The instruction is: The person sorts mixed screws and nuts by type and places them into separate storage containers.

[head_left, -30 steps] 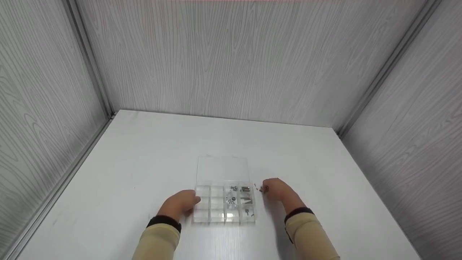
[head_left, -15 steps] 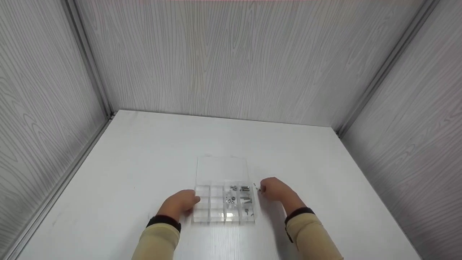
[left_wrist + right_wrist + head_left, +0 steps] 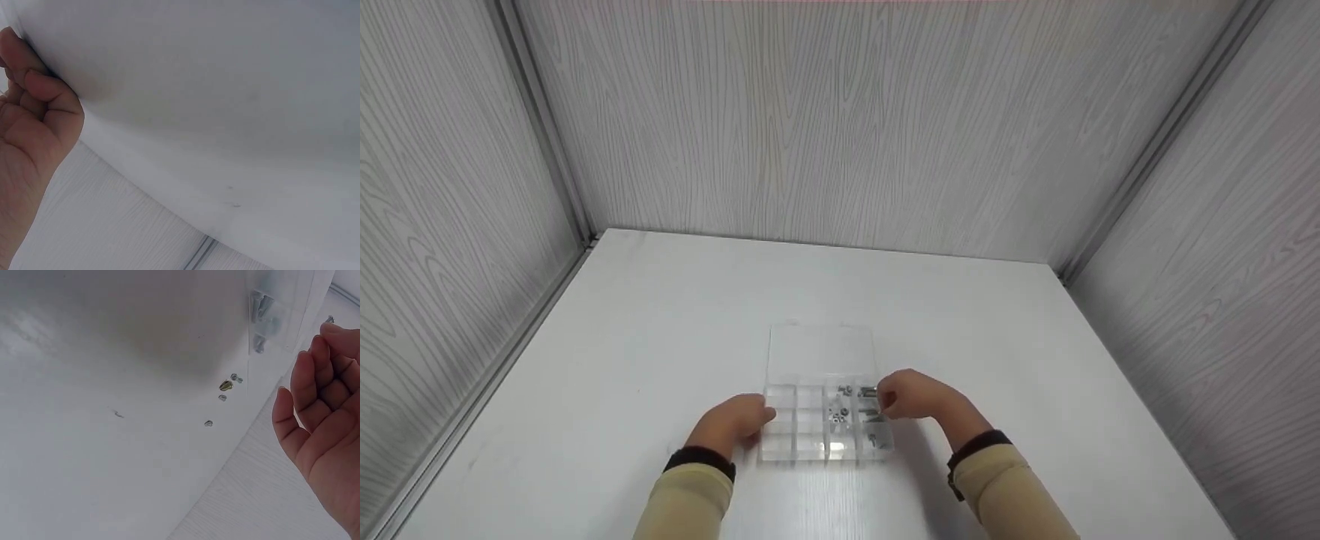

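Observation:
A clear plastic compartment box (image 3: 780, 457) lies on the table with its lid (image 3: 821, 349) folded back. My left hand (image 3: 733, 418) grips the box's left edge, thumb over the rim. Small screws and nuts (image 3: 840, 415) lie in the right-hand compartments; those on the left look bare. Over the upper right compartments is my right hand (image 3: 915, 395), fingers curled. In the right wrist view, thumb and fingertips pinch a small metal screw (image 3: 329, 319), mostly hidden by the fingers.
Beside the box, the right wrist view shows a brass-coloured piece (image 3: 225, 386) and several small silver pieces (image 3: 208, 423) loose on the white table (image 3: 697, 300). Pale wood-grain panels (image 3: 840, 127) enclose the back and sides.
My right hand has moved left from the loose pieces beside the box to above its right compartments. The left hand and the box have stayed in place.

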The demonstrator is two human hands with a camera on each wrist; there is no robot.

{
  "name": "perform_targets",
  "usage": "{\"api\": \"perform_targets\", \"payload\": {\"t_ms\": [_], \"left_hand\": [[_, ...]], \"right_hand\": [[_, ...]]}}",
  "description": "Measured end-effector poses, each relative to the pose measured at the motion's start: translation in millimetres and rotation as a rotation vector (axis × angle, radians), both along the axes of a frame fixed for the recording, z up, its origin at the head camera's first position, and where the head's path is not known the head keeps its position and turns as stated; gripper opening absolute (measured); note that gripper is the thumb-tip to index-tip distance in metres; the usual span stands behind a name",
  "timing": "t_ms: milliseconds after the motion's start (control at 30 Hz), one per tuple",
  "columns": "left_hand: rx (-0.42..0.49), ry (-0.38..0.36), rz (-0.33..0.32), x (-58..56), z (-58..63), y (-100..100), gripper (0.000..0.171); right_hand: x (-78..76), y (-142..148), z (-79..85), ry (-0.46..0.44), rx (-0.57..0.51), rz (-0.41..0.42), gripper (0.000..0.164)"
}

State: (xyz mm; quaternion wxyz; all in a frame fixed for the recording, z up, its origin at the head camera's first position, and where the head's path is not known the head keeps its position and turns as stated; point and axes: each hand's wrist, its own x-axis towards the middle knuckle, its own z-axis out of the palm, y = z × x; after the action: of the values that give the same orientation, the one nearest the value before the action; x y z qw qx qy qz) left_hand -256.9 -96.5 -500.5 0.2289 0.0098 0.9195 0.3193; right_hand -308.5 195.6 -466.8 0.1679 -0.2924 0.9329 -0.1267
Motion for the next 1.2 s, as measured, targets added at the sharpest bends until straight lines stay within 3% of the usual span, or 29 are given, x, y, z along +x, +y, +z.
{"api": "perform_targets", "payload": {"t_ms": [167, 500, 900, 1033, 1200], "left_hand": [[0.015, -0.011, 0.008, -0.1, -0.8, 0, 0.048], [-0.001, 0.009, 0.019, 1.6, 0.2, 0, 0.025], [-0.013, 0.018, 0.014, 0.5, -1.6, 0, 0.025], [0.003, 0.016, 0.013, 1.0, -3.1, 0, 0.034], [0.021, 0.011, 0.024, 1.0, -4.9, 0, 0.038]], "right_hand": [[6.3, -5, 3.0, -0.012, -0.026, 0.054, 0.016], [16.3, -15, 2.1, -0.076, -0.004, 0.061, 0.016], [6.1, -4, -1.2, -0.021, -0.046, 0.067, 0.014], [-0.5, 4, -4.1, 0.057, -0.118, -0.014, 0.015], [-8.8, 8, -8.8, 0.165, -0.143, -0.209, 0.011]]}}
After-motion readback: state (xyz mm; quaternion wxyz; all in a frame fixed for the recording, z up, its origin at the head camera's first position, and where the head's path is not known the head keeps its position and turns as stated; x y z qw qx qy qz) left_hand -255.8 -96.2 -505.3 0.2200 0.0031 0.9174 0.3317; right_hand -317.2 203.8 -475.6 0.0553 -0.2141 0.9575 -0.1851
